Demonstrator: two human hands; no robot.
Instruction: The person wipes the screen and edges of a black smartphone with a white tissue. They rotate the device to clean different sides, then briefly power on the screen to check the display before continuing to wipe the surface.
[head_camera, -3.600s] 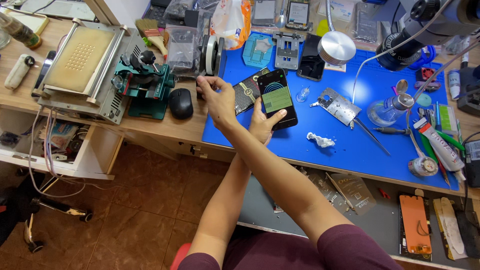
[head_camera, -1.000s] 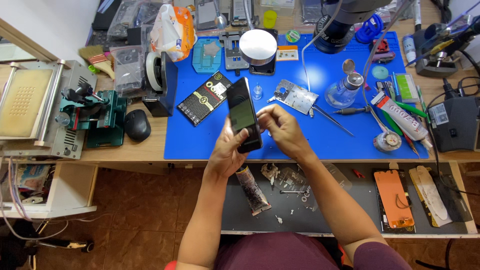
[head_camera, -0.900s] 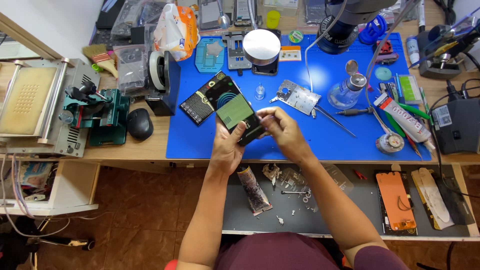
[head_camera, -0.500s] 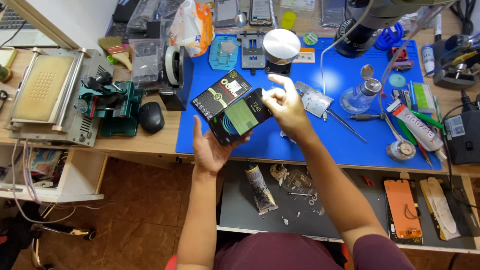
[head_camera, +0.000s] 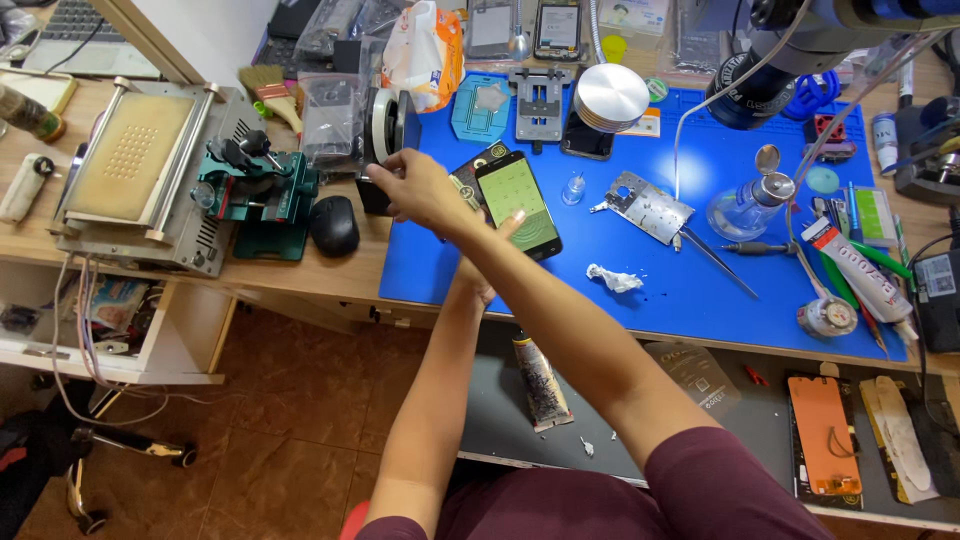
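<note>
Change since half a second ago: right hand (head_camera: 418, 190) now reaching across to the left, past the phone, to the tape roll; earlier over the phone's top edge.
Left hand (head_camera: 487, 268): mostly hidden under the right forearm, holding the smartphone (head_camera: 517, 204) from below, one fingertip showing at its near edge.
Smartphone: black, screen lit pale green, tilted face-up above the blue work mat (head_camera: 660, 290), near the mat's left part.
Right hand grip: fingers curled toward the tape roll (head_camera: 383, 125), fingertips at a dark holder beneath it; closed on anything or not, cannot tell.
Under the phone: dark flat box (head_camera: 468, 172) with a round gold mark, lying on the mat, partly covered.
Left of the mat: black mouse (head_camera: 334, 225), green clamp jig (head_camera: 255, 185), grey flat-bed machine (head_camera: 135, 170) on the wooden bench.
On the mat: metal plate (head_camera: 647, 205), crumpled white wipe (head_camera: 613, 278), glass dispenser bottle (head_camera: 750, 205), round silver lid (head_camera: 611, 97), tweezers (head_camera: 718, 260).
Right edge: white tube (head_camera: 855, 280) beside green tools.
Lower shelf: orange phone panel (head_camera: 826, 435), adhesive tube (head_camera: 541, 380).
</note>
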